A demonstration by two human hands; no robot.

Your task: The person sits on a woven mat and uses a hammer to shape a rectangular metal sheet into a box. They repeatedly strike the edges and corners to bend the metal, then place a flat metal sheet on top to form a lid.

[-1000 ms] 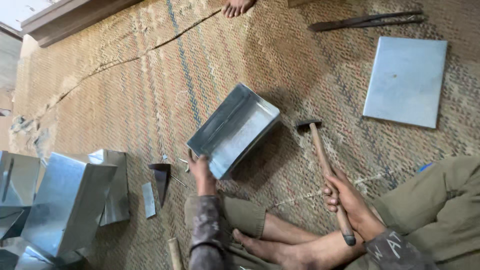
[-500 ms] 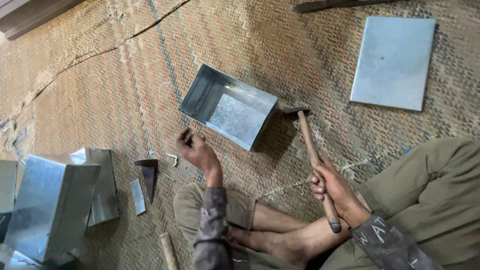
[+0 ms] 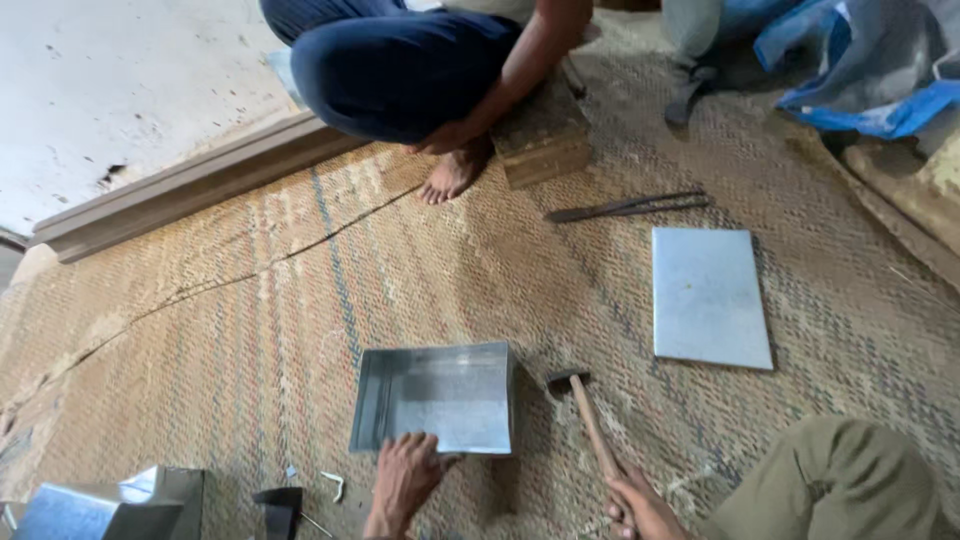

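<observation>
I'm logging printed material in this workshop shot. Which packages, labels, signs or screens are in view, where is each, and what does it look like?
None in view: no package, label, sign or screen. The metal tray, flat metal sheet and hammer on the woven mat look plain.

Flat metal sheet [image 3: 711,297] on woven mat [image 3: 250,330] — long shears [image 3: 628,207] beyond it.

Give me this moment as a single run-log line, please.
left hand: touching metal tray near edge | right hand: gripping hammer, head resting on mat | flat metal sheet: lying apart
</observation>
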